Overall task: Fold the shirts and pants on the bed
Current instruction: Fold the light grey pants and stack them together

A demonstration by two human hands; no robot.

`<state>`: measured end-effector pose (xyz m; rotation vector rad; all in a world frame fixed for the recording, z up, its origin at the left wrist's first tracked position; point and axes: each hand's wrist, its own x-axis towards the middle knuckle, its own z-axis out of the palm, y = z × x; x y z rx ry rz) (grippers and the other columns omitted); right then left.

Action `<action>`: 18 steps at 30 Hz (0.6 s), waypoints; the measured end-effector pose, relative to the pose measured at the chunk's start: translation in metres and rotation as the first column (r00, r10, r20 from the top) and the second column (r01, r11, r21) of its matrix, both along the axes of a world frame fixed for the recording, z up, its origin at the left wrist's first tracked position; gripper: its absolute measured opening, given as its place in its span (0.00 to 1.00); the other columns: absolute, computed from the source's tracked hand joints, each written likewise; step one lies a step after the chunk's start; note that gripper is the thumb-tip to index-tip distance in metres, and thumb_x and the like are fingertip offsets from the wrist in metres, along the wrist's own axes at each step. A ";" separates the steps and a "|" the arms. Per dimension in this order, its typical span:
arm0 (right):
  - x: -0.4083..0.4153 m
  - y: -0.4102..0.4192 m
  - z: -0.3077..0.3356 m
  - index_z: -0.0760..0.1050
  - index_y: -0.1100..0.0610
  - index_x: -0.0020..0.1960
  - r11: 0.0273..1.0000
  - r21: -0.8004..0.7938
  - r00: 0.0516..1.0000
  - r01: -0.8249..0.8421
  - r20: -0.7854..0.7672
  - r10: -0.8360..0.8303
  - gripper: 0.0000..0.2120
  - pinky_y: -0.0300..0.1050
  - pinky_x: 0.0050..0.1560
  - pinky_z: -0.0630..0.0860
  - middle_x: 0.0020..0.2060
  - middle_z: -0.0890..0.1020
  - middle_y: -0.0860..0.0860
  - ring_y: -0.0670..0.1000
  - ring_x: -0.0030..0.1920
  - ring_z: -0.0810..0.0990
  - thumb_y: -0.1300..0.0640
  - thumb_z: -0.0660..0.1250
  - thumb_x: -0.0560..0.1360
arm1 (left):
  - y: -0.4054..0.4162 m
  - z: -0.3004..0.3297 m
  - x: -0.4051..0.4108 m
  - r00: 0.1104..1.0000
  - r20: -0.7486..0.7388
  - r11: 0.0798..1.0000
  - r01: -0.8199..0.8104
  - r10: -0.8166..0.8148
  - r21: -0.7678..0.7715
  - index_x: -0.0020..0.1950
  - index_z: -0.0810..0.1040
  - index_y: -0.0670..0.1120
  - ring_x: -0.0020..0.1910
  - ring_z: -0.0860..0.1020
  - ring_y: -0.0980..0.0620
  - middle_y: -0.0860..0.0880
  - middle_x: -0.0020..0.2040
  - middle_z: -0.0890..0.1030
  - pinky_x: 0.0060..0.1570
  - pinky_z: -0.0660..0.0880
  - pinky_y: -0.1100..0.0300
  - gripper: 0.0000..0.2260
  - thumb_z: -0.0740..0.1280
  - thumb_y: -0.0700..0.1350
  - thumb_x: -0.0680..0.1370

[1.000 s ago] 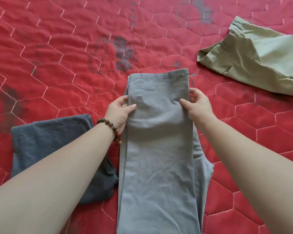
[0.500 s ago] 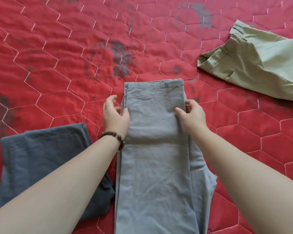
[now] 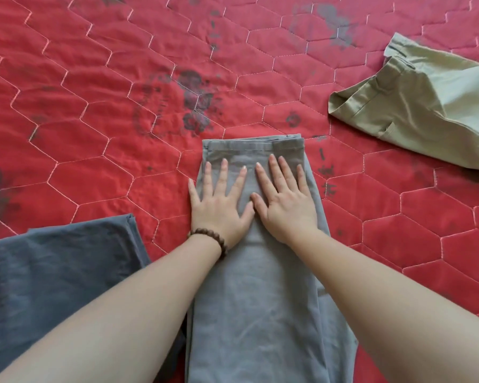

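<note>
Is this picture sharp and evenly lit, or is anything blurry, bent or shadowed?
Head view: soft, even daylight, with no glare; only faint shadows under the left hand and right hand on the grey pants; the red quilt stitching bows slightly from the wide-angle lens; the forearms nearest the camera look oversized and slightly soft.

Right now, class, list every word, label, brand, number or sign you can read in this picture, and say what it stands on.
None can be read.
Red quilted bedspread: dark smudged prints, no legible letters or numbers.
Grey pants, under the left hand and right hand: no label shows.
Olive pants: no tag or brand shows.
Dark blue garment: plain.
Bead bracelet: no markings.
</note>
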<state>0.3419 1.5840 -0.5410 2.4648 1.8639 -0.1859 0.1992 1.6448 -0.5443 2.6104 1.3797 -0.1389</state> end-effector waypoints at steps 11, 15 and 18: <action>0.010 0.002 0.008 0.51 0.51 0.78 0.986 0.042 0.987 0.160 -0.023 -0.160 0.26 0.55 0.75 0.36 0.78 0.47 0.53 0.53 0.78 0.43 0.47 0.48 0.82 | 0.013 0.001 -0.008 0.996 0.082 0.998 -0.029 0.024 0.057 0.78 0.52 0.53 0.77 0.41 0.45 0.48 0.79 0.47 0.73 0.39 0.42 0.25 0.50 0.55 0.82; -0.047 -0.067 0.010 0.58 0.56 0.77 0.995 0.080 0.997 0.052 -0.068 -0.047 0.27 0.60 0.75 0.43 0.77 0.55 0.57 0.56 0.77 0.50 0.49 0.54 0.80 | -0.064 0.003 -0.021 0.993 0.025 0.992 0.116 -0.118 0.055 0.78 0.48 0.46 0.78 0.43 0.46 0.45 0.79 0.46 0.73 0.38 0.44 0.26 0.46 0.52 0.82; -0.080 -0.120 0.001 0.59 0.53 0.76 0.998 0.049 0.996 0.034 -0.090 -0.030 0.28 0.63 0.74 0.50 0.76 0.58 0.55 0.56 0.77 0.54 0.49 0.52 0.78 | -0.120 -0.004 -0.050 0.990 -0.002 0.990 0.141 -0.141 0.027 0.78 0.47 0.47 0.77 0.44 0.46 0.46 0.79 0.47 0.74 0.39 0.43 0.27 0.42 0.53 0.80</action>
